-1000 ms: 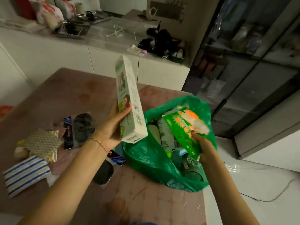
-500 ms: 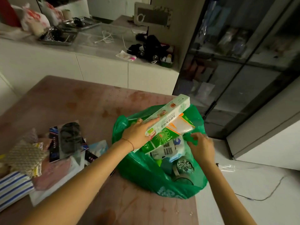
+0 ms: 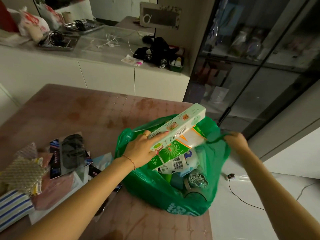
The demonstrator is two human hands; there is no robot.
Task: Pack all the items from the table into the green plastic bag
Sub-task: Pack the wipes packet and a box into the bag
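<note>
The green plastic bag (image 3: 155,193) sits open at the table's right edge, holding a green and white packet (image 3: 174,149), a barcode-labelled pack and a round lidded tub (image 3: 197,180). My left hand (image 3: 140,149) grips the near end of a long pale-green box (image 3: 180,127), which lies slanted across the bag's mouth on top of the packet. My right hand (image 3: 237,141) pinches the bag's right handle and pulls it outward. On the table to the left lie a black pouch pack (image 3: 72,151), a gold mesh scrubber pack (image 3: 20,172) and a blue-striped cloth (image 3: 12,208).
The brown table (image 3: 86,115) ends just right of the bag, over a white floor with a thin black cable (image 3: 242,200). A white counter (image 3: 97,49) with trays, cords and bags runs behind. A dark glass cabinet (image 3: 259,66) stands at the right.
My left hand tipped the box from upright down over the bag's mouth. My right hand left the green packet inside and took the bag's right handle, pulling it outward.
</note>
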